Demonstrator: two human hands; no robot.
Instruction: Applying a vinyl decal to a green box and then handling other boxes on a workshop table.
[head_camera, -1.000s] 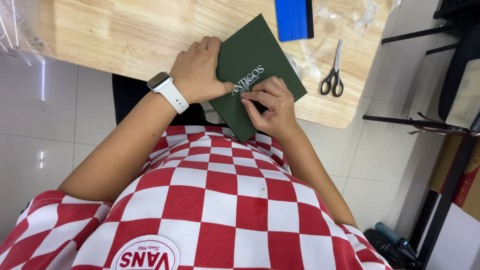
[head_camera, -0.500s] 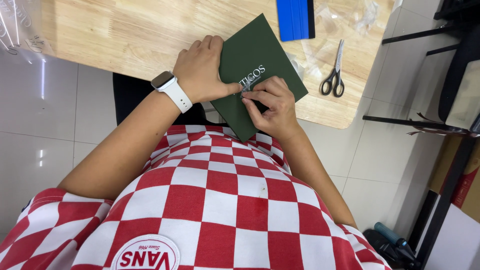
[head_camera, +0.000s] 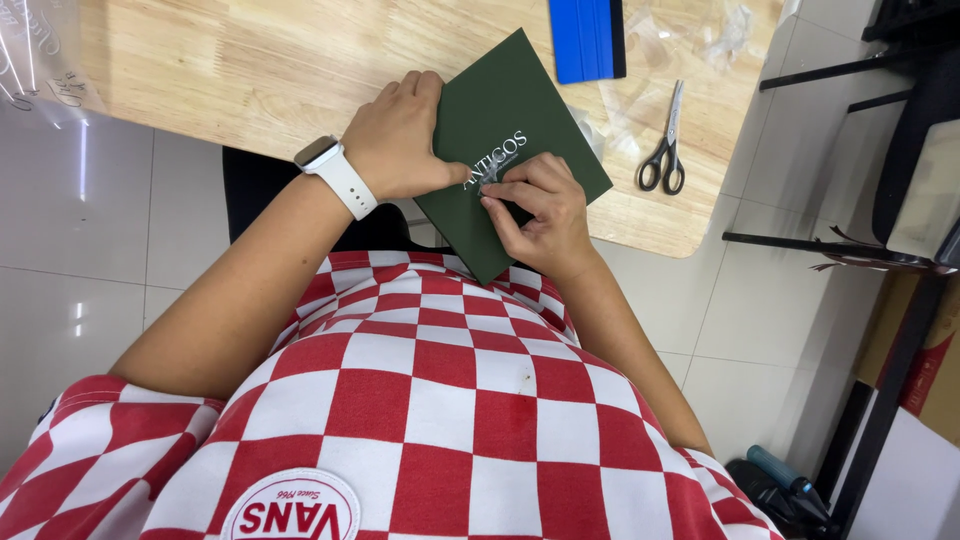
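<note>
Dark green card folder (head_camera: 505, 120) lies at the near edge of the wooden table (head_camera: 220, 70), overhanging it. Her left hand (head_camera: 400, 140) presses flat on its left side, fingers together. Her right hand (head_camera: 535, 210) pinches a small clear strip against the white lettering. Scissors (head_camera: 665, 150) lie nearby.

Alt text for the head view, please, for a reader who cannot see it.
Both hands work on a dark green card at the edge of a wooden table: the left hand presses it flat, the right hand pinches at its white lettering. Scissors and a blue squeegee lie beyond.
</note>
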